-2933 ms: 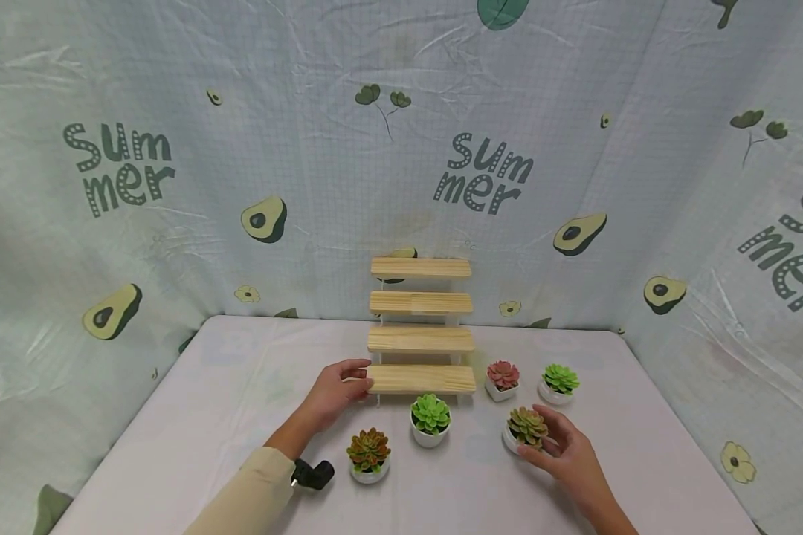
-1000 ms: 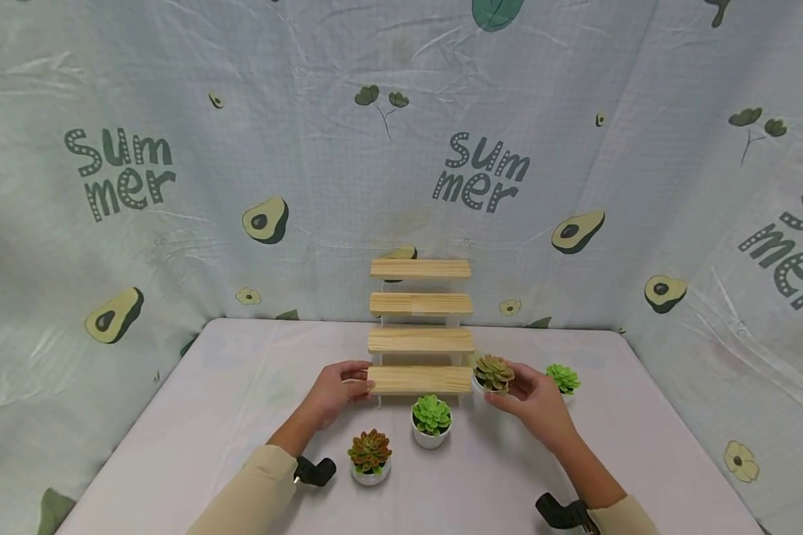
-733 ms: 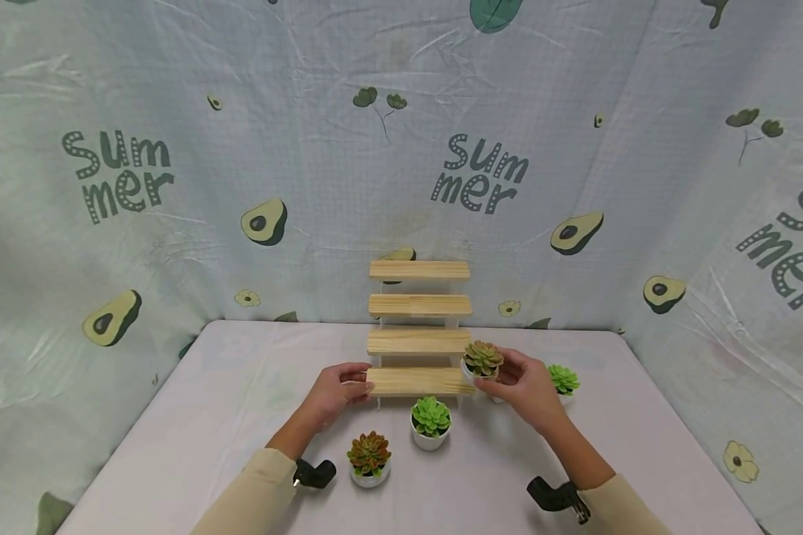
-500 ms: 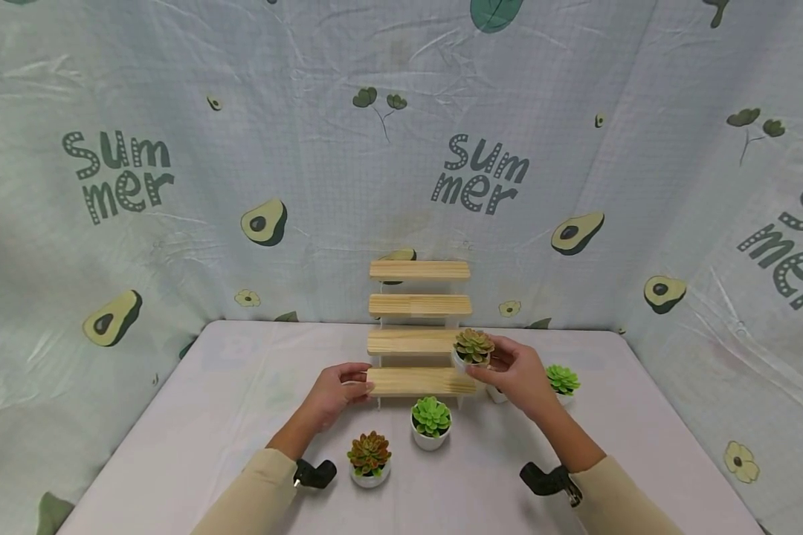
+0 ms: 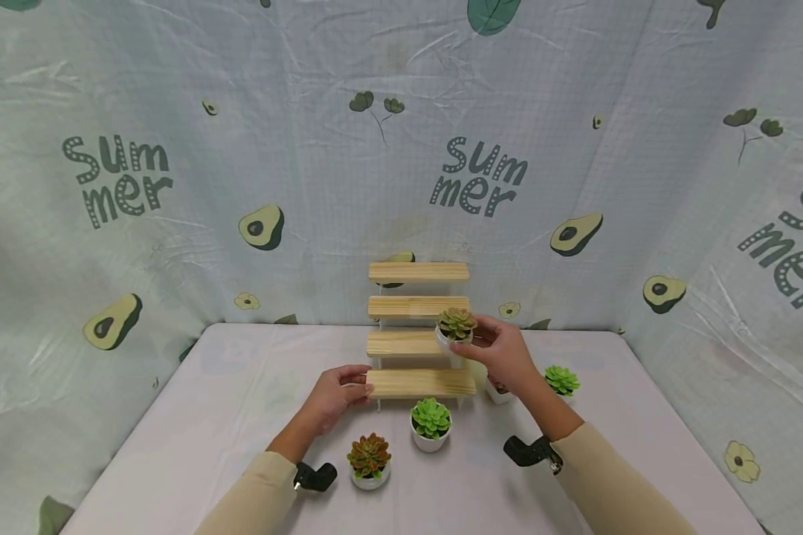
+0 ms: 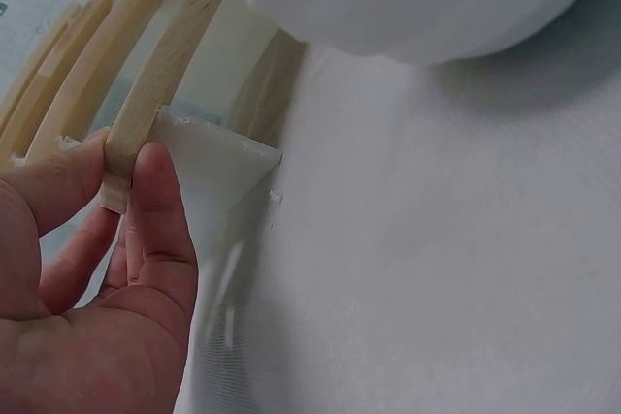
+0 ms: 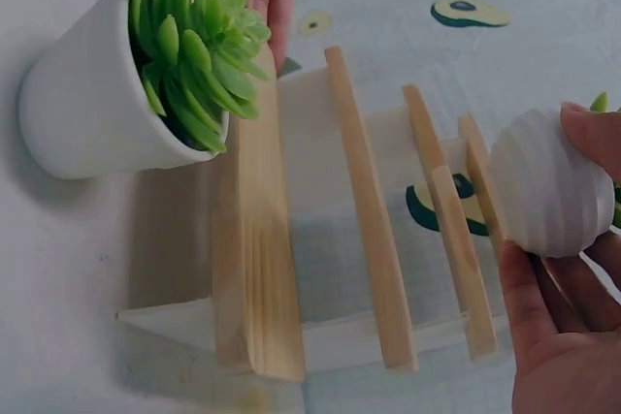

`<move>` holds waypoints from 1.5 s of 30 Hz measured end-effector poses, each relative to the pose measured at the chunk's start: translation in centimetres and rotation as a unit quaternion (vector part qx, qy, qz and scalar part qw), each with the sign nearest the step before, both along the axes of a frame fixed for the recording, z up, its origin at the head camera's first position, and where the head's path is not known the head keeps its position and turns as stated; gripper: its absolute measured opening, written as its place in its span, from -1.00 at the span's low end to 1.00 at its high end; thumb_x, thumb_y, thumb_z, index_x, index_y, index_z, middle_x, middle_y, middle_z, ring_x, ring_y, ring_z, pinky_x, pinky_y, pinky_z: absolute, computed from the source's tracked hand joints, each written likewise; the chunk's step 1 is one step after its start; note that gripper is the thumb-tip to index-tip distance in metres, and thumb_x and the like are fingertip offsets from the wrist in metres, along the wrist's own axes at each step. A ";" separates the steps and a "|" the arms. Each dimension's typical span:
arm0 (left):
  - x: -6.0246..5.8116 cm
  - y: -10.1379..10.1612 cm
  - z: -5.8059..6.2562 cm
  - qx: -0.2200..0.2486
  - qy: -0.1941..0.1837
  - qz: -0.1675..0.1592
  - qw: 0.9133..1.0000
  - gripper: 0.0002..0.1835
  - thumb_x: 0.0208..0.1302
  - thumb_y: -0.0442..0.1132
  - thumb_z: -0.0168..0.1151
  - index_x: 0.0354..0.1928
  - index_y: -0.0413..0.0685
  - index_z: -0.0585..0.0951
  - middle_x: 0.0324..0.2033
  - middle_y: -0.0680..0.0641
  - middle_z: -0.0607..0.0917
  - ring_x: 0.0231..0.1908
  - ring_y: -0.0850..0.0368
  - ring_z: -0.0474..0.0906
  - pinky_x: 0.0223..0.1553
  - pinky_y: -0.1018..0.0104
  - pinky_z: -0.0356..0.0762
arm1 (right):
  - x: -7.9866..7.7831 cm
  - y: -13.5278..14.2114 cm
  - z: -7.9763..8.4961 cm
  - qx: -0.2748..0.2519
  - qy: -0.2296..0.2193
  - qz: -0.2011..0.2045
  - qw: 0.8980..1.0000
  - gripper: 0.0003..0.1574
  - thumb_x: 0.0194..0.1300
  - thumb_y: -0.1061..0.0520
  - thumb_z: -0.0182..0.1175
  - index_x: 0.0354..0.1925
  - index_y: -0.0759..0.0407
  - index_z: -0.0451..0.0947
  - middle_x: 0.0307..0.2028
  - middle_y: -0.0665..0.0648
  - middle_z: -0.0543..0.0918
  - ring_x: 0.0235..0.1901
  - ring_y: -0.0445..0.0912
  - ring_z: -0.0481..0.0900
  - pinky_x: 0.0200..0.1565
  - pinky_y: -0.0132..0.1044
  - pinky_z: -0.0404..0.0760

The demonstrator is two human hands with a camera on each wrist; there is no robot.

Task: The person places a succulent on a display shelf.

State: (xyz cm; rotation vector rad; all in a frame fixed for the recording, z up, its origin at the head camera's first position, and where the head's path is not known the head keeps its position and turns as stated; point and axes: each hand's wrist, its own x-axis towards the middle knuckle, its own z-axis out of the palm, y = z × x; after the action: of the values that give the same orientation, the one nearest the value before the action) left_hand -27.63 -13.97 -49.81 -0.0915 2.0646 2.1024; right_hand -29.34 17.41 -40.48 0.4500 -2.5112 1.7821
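A four-step wooden plant stand [image 5: 420,382] with clear side supports stands at the back of the table. My left hand [image 5: 334,397] pinches the left end of its lowest board between thumb and fingers, as the left wrist view [image 6: 118,147] also shows. With my right hand [image 5: 505,353] I hold a small potted succulent [image 5: 456,325], olive and reddish, by its white ribbed pot [image 7: 539,181]. In the head view it overlaps the right part of the second and third boards from the bottom. Its pot is upright, raised above the table.
A green potted succulent [image 5: 431,417] stands just in front of the stand. An orange-brown one [image 5: 369,456] sits nearer, by my left forearm. Right of the stand, a white pot [image 5: 498,391] is partly hidden behind my right wrist, beside another green succulent [image 5: 562,380]. A printed sheet hangs behind.
My right hand has taken the olive succulent from the table at right, lifted it and carried it left and upward over the stand's boards. My left hand stays on the lowest board.
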 end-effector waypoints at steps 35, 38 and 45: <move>0.1 0.0 0.0 -0.004 -0.007 0.005 1.000 -0.54 0.35 -0.49 0.28 0.29 -0.34 0.54 -0.06 -0.20 0.62 -0.19 0.10 0.66 -0.12 0.25 0.78 | -6.5 -5.6 4.5 0.011 0.038 0.018 0.999 -0.31 0.14 -0.13 0.55 0.20 0.00 0.64 -0.04 0.13 0.74 -0.10 -0.05 0.70 -0.04 -0.05 0.73; 0.1 0.1 0.0 -0.006 -0.008 0.003 1.000 -0.54 0.35 -0.49 0.28 0.28 -0.33 0.55 -0.05 -0.20 0.62 -0.19 0.10 0.66 -0.11 0.24 0.78 | -7.1 -6.3 4.9 0.006 0.040 0.015 0.999 -0.28 0.14 -0.12 0.55 0.23 0.02 0.63 0.01 0.13 0.74 -0.04 -0.03 0.71 -0.01 -0.10 0.74; 0.0 0.2 0.1 -0.006 -0.002 0.000 1.000 -0.54 0.34 -0.50 0.28 0.28 -0.34 0.54 -0.05 -0.22 0.62 -0.20 0.11 0.65 -0.12 0.25 0.79 | -8.6 -7.6 5.5 0.012 0.040 0.003 0.999 -0.27 0.18 -0.10 0.53 0.27 0.05 0.60 0.10 0.14 0.72 0.09 0.01 0.69 0.06 -0.12 0.73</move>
State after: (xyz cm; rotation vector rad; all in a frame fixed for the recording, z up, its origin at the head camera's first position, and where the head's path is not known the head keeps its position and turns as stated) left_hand -27.66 -13.75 -49.76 -0.0977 2.0754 2.0877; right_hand -37.93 9.85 -35.03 0.5187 -2.4834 1.7007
